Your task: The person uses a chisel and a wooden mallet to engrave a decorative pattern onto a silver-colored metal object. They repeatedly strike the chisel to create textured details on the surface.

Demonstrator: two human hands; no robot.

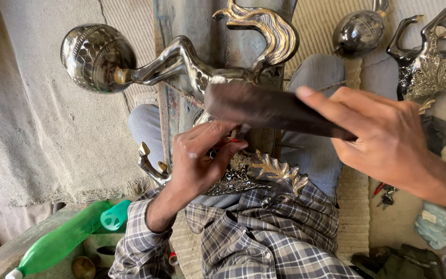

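Across his lap, the metal horse figure [233,82] lies lengthwise, hind legs pointing away; left hand [202,160] pinches a small, possibly red-tipped tool, right hand [383,139] grips a blurred wooden block [269,108].

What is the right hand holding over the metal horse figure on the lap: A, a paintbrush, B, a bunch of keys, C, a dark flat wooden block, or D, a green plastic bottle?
C: the right hand grips a dark flat wooden block above the metal horse figure, while the left hand pinches a small tool against the figure.
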